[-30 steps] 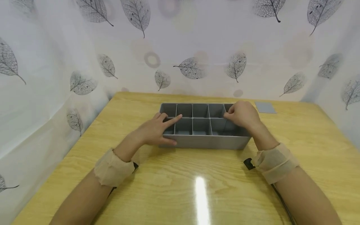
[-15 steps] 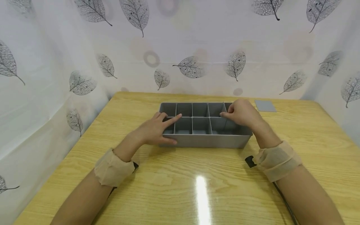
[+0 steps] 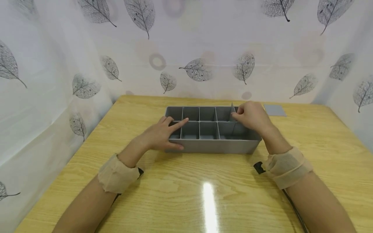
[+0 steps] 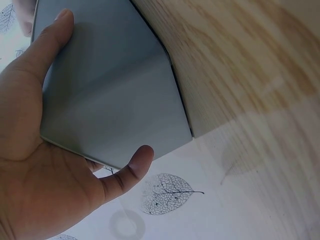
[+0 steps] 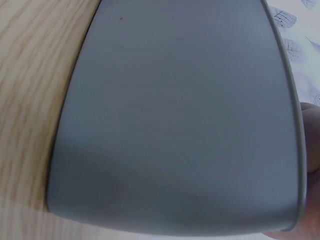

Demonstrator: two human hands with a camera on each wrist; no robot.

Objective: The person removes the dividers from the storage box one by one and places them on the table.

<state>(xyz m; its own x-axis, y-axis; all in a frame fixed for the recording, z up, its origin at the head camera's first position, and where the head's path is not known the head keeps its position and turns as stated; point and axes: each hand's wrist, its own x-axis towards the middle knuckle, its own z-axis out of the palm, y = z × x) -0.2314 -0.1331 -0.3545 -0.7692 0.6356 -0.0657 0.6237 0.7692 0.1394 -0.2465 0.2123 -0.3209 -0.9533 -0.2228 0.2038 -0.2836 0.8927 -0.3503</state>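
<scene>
A long grey divided box (image 3: pixel 212 147) stands on the table. In the head view my left hand (image 3: pixel 157 134) rests over its left end, index finger stretched across the compartments and thumb along the front wall. The left wrist view shows that thumb (image 4: pixel 52 42) and the little finger against the outside of the box. My right hand (image 3: pixel 253 116) pinches a thin grey divider (image 3: pixel 232 107) at the back right; its top corner sticks up above the rim. In the right wrist view the box's wall (image 5: pixel 175 120) hides most of the hand.
A flat grey square panel (image 3: pixel 275 110) lies on the wooden table (image 3: pixel 175 187) behind the right hand. A curtain with leaf prints (image 3: pixel 198 38) hangs at the back and left. A dark cable (image 3: pixel 294 208) runs along the right forearm.
The divider in my right hand has risen above the box's rim, and the right hand has shifted slightly upward. My left hand has kept its place on the box.
</scene>
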